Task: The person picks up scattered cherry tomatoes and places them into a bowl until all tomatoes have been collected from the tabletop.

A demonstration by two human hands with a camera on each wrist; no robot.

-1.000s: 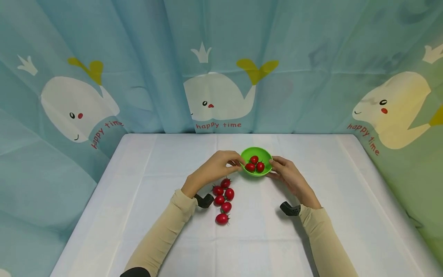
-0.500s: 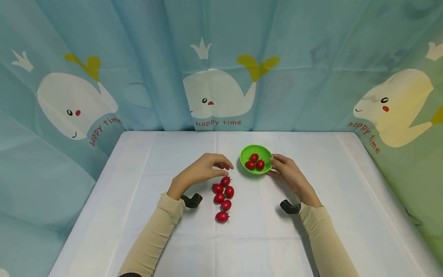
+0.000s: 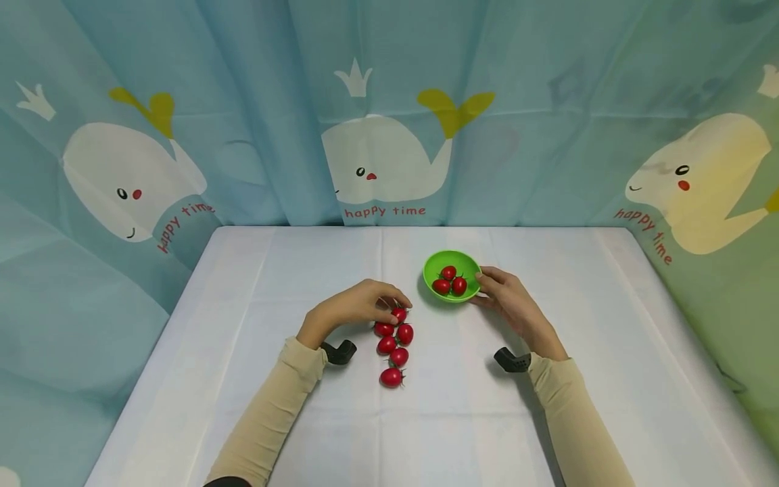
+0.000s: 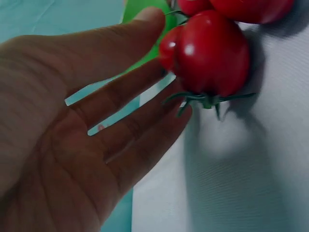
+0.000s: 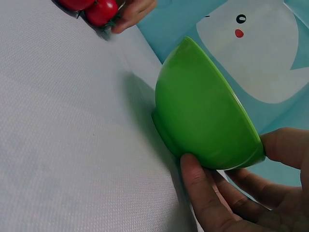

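My left hand [image 3: 359, 304] is at the far end of a row of cherry tomatoes, thumb and fingers around the farthest cherry tomato [image 3: 399, 315]. In the left wrist view, a nearer cherry tomato [image 4: 212, 53] with a green calyx partly hides that one and the fingertips. My right hand [image 3: 511, 301] holds the right side of a green bowl [image 3: 467, 262], thumb at the rim and fingers beneath. Three cherry tomatoes lie in the bowl, one of them a cherry tomato [image 3: 459, 286] on its right side. The right wrist view shows the bowl's outer wall [image 5: 203, 111] tilted by the camera angle.
Several more tomatoes run toward me on the white table [image 3: 462, 419], the closest being a single tomato [image 3: 391, 377]. A blue curtain [image 3: 255, 135] printed with whales hangs behind the table's back edge. A black wrist camera [image 3: 512, 360] sits under the right sleeve.
My left hand has drawn back from the bowl's rim to the left and toward me, then lowered onto the farthest tomato. The right hand stays on the bowl. The head view tilts slightly.
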